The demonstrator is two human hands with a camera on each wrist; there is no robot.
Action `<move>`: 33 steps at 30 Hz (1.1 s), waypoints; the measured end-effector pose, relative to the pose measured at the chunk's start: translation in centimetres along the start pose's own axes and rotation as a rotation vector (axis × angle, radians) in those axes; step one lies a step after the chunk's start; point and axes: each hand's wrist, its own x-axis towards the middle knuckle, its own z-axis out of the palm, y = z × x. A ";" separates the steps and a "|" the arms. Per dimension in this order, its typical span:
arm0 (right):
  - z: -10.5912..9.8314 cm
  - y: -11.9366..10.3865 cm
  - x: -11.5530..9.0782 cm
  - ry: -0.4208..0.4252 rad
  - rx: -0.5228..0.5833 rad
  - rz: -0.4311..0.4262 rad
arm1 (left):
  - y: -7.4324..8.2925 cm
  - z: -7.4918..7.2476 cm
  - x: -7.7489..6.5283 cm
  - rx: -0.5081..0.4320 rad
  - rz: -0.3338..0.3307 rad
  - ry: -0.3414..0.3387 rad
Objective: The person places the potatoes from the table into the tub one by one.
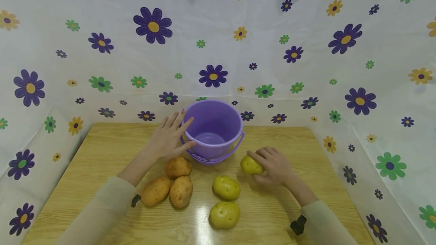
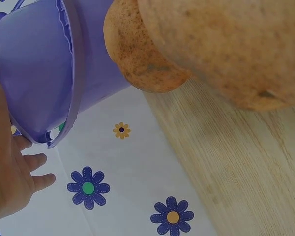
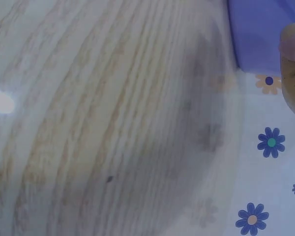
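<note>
A purple bucket [image 1: 212,150] with its handle [image 1: 235,150] hanging down in front stands at the back of the table. My left hand [image 1: 165,139] has its fingers spread at the bucket's left rim; in the left wrist view the left hand [image 2: 10,172] is beside the bucket wall [image 2: 34,69]. To the right of the bucket, my right hand [image 1: 274,165] grips a yellow-green potato [image 1: 251,165]. In the right wrist view only part of that potato [image 3: 292,83] shows at the edge. Whether it touches the table is unclear.
Three brown potatoes [image 1: 181,192] lie together before the bucket's left side, close under my left forearm. Two more yellow-green potatoes, a farther one [image 1: 226,187] and a nearer one [image 1: 225,214], lie mid-table. Flowered white sheeting [image 1: 190,59] encloses the wooden table [image 1: 112,143].
</note>
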 end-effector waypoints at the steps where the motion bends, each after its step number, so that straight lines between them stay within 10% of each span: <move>1: -0.1 0.0 0.0 0.006 0.002 0.006 | 0.0 0.0 0.0 0.000 0.001 0.002; 33: -3.4 0.6 2.9 0.152 -0.009 0.039 | 0.1 0.0 -0.1 -0.002 0.002 0.012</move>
